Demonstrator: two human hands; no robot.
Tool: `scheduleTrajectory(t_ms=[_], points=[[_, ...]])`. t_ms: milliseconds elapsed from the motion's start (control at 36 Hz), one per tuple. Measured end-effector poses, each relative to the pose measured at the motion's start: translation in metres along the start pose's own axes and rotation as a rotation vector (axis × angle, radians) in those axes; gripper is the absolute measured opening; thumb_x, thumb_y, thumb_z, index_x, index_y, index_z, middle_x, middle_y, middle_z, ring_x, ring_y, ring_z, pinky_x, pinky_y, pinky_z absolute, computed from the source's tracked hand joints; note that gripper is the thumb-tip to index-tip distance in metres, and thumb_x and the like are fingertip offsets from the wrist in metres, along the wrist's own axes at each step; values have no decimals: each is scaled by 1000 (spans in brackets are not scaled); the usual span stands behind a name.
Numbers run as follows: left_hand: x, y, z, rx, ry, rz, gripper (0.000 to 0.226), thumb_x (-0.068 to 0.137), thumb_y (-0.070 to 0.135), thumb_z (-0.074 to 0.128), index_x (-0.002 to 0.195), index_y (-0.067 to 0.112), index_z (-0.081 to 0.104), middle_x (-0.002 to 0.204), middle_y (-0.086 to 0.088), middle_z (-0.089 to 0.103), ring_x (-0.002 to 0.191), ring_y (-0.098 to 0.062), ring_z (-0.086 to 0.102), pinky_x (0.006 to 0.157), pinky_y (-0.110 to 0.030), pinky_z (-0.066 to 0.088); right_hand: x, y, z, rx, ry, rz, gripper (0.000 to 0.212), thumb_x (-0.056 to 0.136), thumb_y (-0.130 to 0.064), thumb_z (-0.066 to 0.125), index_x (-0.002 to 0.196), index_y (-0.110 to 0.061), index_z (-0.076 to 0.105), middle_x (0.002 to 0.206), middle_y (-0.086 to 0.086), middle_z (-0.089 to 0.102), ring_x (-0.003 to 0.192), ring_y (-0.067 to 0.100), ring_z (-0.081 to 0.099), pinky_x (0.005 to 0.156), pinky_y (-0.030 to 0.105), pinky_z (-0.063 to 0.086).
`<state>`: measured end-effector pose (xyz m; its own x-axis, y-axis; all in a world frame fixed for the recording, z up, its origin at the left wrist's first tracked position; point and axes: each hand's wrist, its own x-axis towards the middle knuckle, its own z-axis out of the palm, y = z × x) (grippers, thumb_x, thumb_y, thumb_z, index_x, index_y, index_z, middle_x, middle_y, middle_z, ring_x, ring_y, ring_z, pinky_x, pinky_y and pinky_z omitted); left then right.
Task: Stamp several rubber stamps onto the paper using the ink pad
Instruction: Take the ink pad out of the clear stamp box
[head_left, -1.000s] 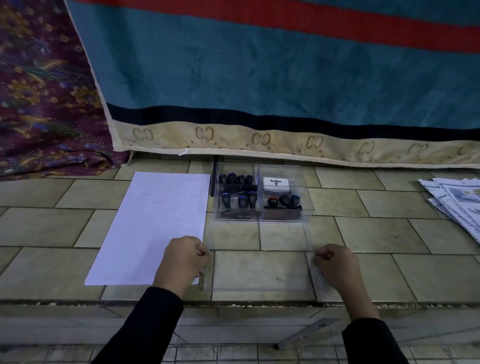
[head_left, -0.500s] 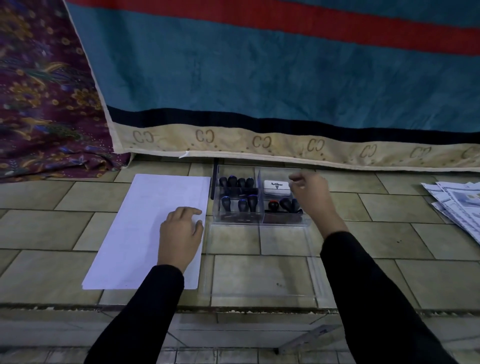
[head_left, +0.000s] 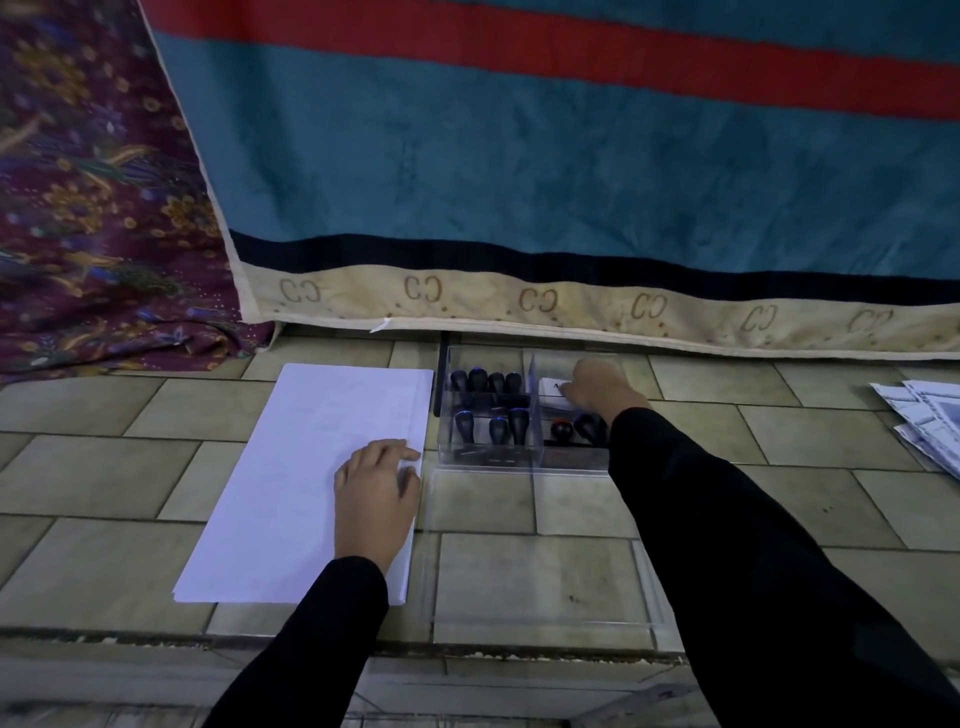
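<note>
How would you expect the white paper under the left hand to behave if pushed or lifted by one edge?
The paper looks thin and flat, so it would probably flop if lifted by one edge. On the smooth tiles it would likely slide easily, though the left hand resting flat on it probably pins it.

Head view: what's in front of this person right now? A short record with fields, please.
Surface: tiled floor
Paper: white sheet, flat, at left
Left hand: rests flat on the paper
Clear box: right of the paper, divided, lid off
Stamps: dark handles, upright in the box
Ink pad: white case, box's far right compartment
Right hand: on the ink pad; grip unclear
Lid: clear, on the floor before the box
</note>
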<state>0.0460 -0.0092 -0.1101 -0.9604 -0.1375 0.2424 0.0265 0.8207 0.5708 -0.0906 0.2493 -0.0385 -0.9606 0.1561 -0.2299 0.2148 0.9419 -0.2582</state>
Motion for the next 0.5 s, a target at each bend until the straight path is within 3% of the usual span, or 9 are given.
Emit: scheduleTrajectory(t_ms=[222,306,417,500], points=[[0,0,-1,-4,-5,11,21,88,15,56,103,25,65,120,8,59,112,-16,49,99,-31,28,-1,-2,-6,-24,69,-16,29,85,-25,63,98,1,64,107,17,66,100,30,60,69,27,42],[0,-1,-1,-25,-5,6,20,88,14,56,102,25,66,119,9,59,112,-16,49,99,-31,27,-2,4,-13,164,116,-50,32,78,-20,75,99,2,64,106,17,65,102,28,58,76,31,45],[1,-2,-1,-98,-4,-21,21,87,12,57,98,27,66,117,11,59,111,-15,50,101,-32,28,-20,8,-29,447,266,-108,28,79,-13,73,102,-4,58,104,11,59,88,21,52,67,25,36],[1,-3,-1,-140,-7,-28,24,87,11,56,99,29,65,116,14,59,110,-13,50,103,-33,30,-45,0,-40,686,353,-164,22,82,-14,69,101,-10,58,96,3,59,77,12,53,55,17,39]])
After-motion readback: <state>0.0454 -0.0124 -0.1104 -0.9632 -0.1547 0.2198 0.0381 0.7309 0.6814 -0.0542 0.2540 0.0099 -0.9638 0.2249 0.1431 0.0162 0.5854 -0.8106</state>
